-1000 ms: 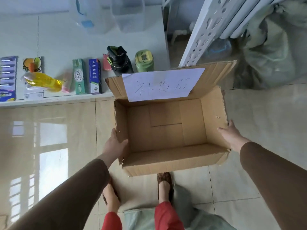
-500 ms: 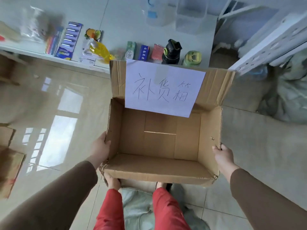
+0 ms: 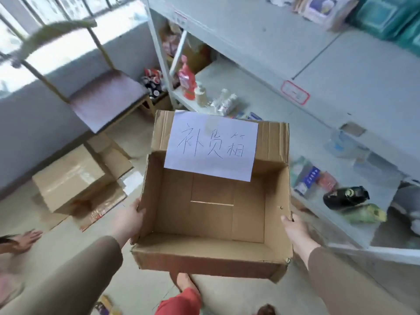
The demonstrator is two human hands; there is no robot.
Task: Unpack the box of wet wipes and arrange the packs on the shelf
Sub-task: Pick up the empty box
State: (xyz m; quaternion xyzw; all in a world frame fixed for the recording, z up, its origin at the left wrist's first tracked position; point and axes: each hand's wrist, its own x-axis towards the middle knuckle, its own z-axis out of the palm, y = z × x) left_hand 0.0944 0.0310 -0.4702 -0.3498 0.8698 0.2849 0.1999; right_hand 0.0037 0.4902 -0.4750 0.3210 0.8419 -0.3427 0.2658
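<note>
1. Carrying is the step in hand, as I judge it: an open-topped brown cardboard box (image 3: 211, 208) is held up off the pale tiled floor (image 3: 145, 285), with nothing visible inside it.
2. At the box's left wall, the left hand (image 3: 128, 220) grips the outside with its thumb hooked over the top edge.
3. On the other side, the right hand (image 3: 295, 228) presses against the outside of the right wall near the close corner; whether its fingers curl under the box I cannot tell.
4. A white paper sheet with handwritten characters (image 3: 211, 146) hangs from the far flap and droops over the opening.
5. No wet wipe packs show in the box; teal packages (image 3: 386, 17) sit on the top tier of the white metal shelf (image 3: 261, 37) at the upper right, too blurred to name.
6. A taped brown cardboard carton (image 3: 72, 176) rests on the floor to the left, beside a purple-seated chair (image 3: 106, 98).
7. To do this well, keep both palms low on the walls so the thin card does not buckle, hold the box level, and set it down flat near whichever stock comes next, clear of the feet.
</note>
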